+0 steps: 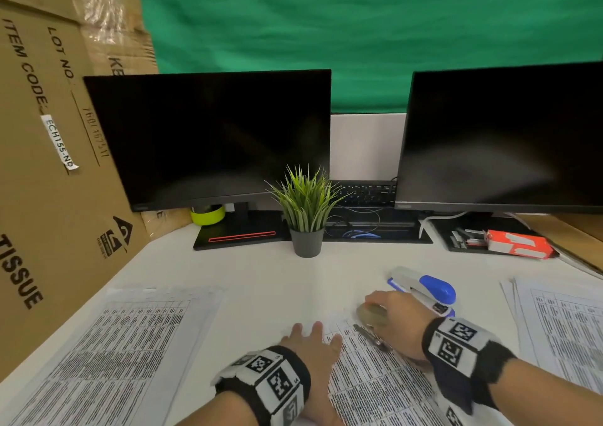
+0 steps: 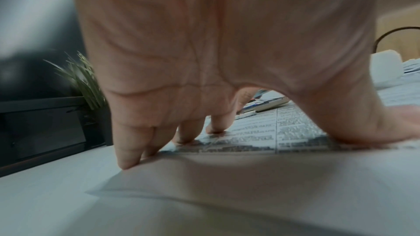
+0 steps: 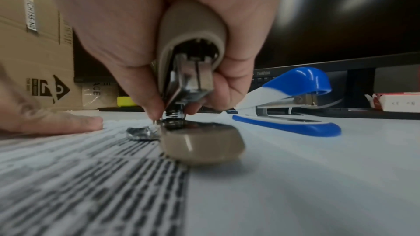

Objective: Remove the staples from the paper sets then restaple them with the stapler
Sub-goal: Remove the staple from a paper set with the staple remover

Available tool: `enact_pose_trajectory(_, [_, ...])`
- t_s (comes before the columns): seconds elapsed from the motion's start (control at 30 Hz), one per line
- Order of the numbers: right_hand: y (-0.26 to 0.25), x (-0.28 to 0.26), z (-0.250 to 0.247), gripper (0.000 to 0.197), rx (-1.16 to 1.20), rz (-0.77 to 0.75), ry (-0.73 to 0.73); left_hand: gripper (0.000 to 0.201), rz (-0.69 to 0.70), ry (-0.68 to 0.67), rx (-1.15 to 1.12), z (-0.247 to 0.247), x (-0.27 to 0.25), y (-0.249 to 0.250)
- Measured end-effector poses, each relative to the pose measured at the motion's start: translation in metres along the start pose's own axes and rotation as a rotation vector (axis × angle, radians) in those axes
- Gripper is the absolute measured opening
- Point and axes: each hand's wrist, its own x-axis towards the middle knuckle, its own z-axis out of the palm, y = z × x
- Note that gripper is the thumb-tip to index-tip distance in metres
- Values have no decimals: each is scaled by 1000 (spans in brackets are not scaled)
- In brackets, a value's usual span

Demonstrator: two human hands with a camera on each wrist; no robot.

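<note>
Right hand (image 3: 141, 30) cut by top edge in wrist view; staple remover (image 3: 193, 71) upper handle buried in grip. Staple under remover's metal tips too small, blurred to tell. Paper set (image 3: 79, 177) print near lens unreadable. Left hand (image 2: 204, 51) fills wrist view, wrist end cropped; blocks most of stapler (image 2: 261, 104) beyond fingers.
</note>
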Motion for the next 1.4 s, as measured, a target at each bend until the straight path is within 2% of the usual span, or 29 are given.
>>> enact_pose_trajectory(0.17, [-13, 13, 5, 27, -104, -8, 53, 96, 0, -8, 29, -1, 2, 2])
enact_pose_trajectory(0.27, [-24, 27, 5, 33, -98, 43, 42, 93, -5, -18, 35, 0, 6, 1])
enact_pose_trajectory(0.4, [-34, 42, 7, 38, -35, 111, 73, 92, -5, -26, 21, 1, 7, 0])
enact_pose_trajectory(0.53, [-32, 49, -1, 31, 121, 206, 162, 93, -3, -15, -8, 0, 6, 0])
enact_pose_trajectory(0.63, [-21, 33, -15, 33, 164, 165, 164, 93, -21, -4, -42, 1, 5, 0])
enact_pose_trajectory(0.67, [-16, 25, -18, 32, 151, 132, 135, 91, -66, 1, -86, 2, 8, 2])
enact_pose_trajectory(0.73, [-6, 7, -19, 31, 71, 67, 80, 82, -273, 22, -274, 1, 16, 7])
enact_pose_trajectory(0.8, [0, -3, -13, 32, -48, 23, 36, 87, -414, 48, -409, 1, 23, 15])
enact_pose_trajectory(0.9, [-1, -3, -3, 29, -104, 2, 39, 113, -459, 73, -418, 3, 28, 23])
enact_pose_trajectory(0.97, [-5, 3, -2, 28, -99, 13, 64, 95, -491, 92, -374, 7, 30, 26])
enact_pose_trajectory(1.0, [-7, 7, -1, 28, -95, 15, 73, 86, -499, 96, -354, 10, 30, 24])
enact_pose_trajectory(1.1, [-12, 21, 3, 34, -50, 36, 82, 77, -433, 57, -332, 13, 33, 18])
enact_pose_trajectory(1.17, [-18, 33, 6, 37, -14, 84, 93, 82, -402, -13, -346, 11, 33, 13])
enact_pose_trajectory(1.27, [-29, 51, 5, 37, 47, 157, 116, 95, -431, -100, -427, 5, 30, 13])
enact_pose_trajectory(1.4, [-24, 50, -11, 42, 54, 150, 147, 99, -413, -115, -475, 3, 28, 8])
